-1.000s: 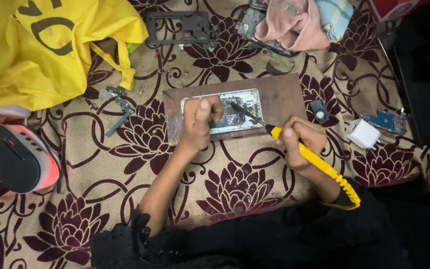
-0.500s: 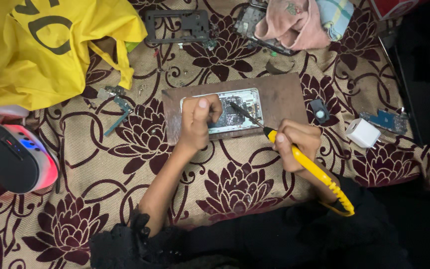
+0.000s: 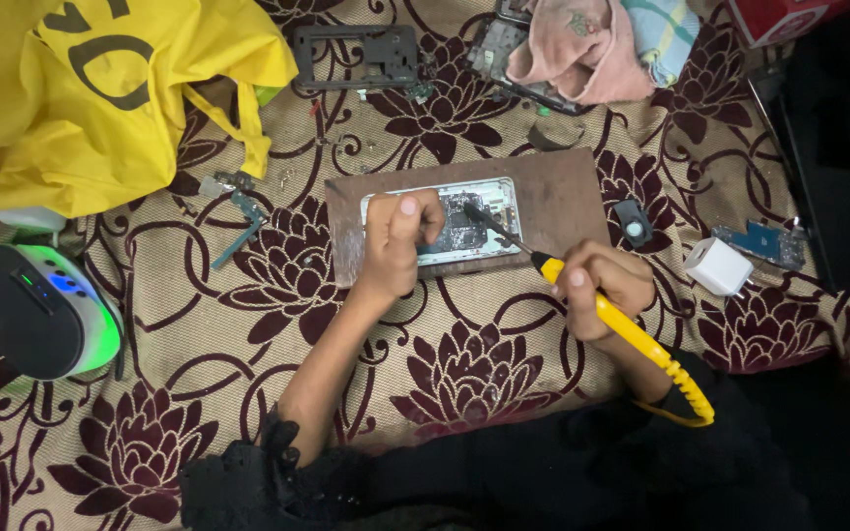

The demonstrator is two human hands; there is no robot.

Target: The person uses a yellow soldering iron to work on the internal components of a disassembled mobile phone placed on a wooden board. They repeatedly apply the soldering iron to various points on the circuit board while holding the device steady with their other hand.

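An opened phone (image 3: 474, 218) with its insides exposed lies on a brown wooden board (image 3: 563, 192) on a floral-patterned cloth. My left hand (image 3: 395, 241) presses down on the phone's left half, fingers curled over it. My right hand (image 3: 604, 285) grips a yellow-handled soldering iron (image 3: 632, 334); its thin dark tip rests on the phone's circuit area right of my left fingers. The iron's yellow cord end trails toward my dark sleeve.
A yellow bag (image 3: 81, 98) lies at the top left, with a round black speaker (image 3: 36, 310) lit green below it. A black phone frame (image 3: 356, 54), pink cloth (image 3: 568, 49), white charger (image 3: 718, 265), small blue circuit board (image 3: 764, 243) and loose parts (image 3: 238, 216) surround the board.
My right hand with the iron has shifted slightly down and left along the phone. The speaker's light has turned from red to green. My left hand stays put.
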